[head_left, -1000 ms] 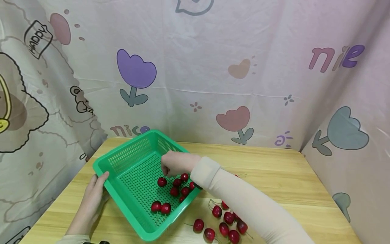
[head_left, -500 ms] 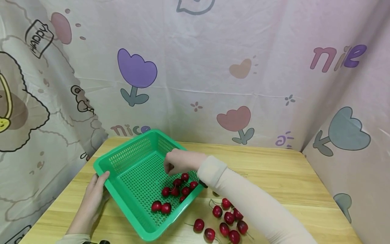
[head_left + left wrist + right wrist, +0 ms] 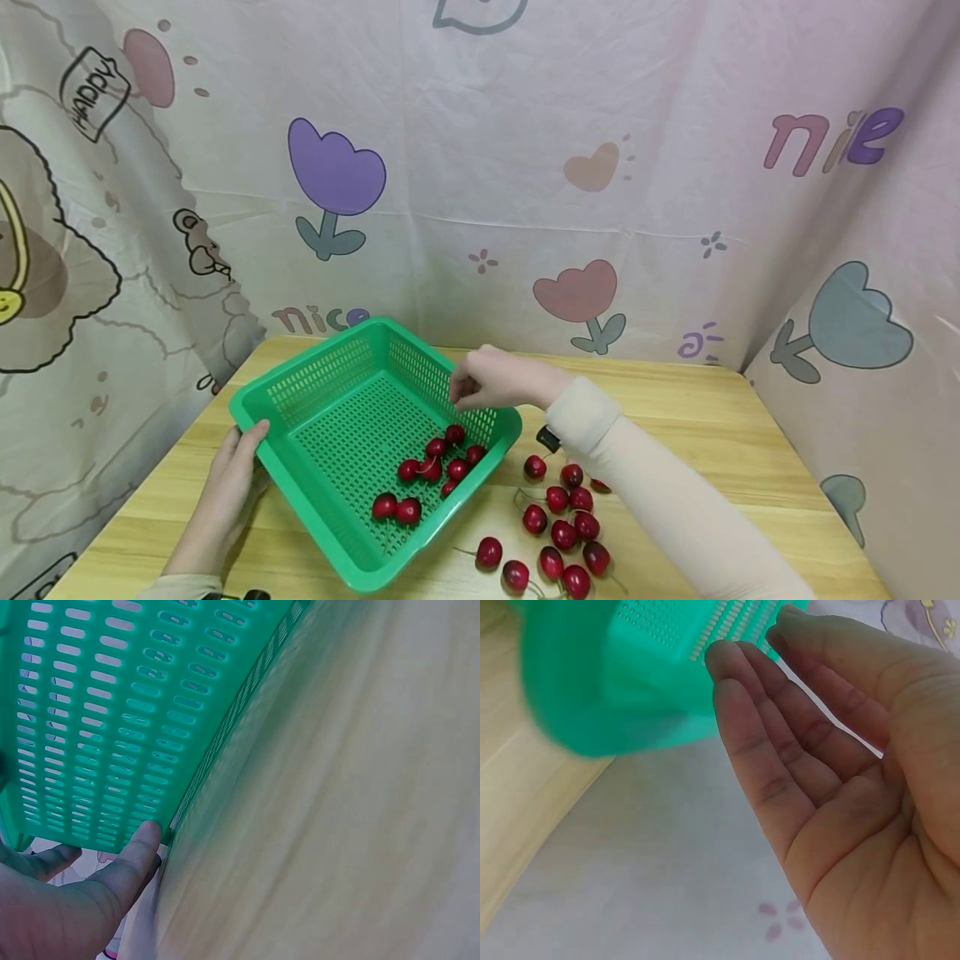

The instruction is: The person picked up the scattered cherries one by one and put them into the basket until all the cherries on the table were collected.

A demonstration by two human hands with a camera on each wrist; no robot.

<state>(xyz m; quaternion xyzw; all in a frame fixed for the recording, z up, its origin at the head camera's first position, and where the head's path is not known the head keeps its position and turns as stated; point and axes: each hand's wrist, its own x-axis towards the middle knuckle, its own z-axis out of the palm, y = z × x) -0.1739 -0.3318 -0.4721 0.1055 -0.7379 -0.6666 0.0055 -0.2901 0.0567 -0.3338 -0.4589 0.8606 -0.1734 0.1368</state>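
Gripping left hand (image 3: 231,473): pinching the left rim of the green basket (image 3: 367,580); tug and the basket cherries (image 3: 431,471) may roll;
Right hand (image 3: 502,380): loosely curved, holding nothing, over the basket's right side; swing low and your sleeve (image 3: 652,492) may scatter the loose cherries (image 3: 564,536);
Basket: about nine cherries, toward near right;
Tabletop (image 3: 720,458): loose cherries right of basket

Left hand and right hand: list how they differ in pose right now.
The left hand grips the green basket; the right hand holds nothing, its fingers loosely bent.
The left hand is at the basket's left side; the right hand hovers over its right edge.
Both arms have pale sleeves.
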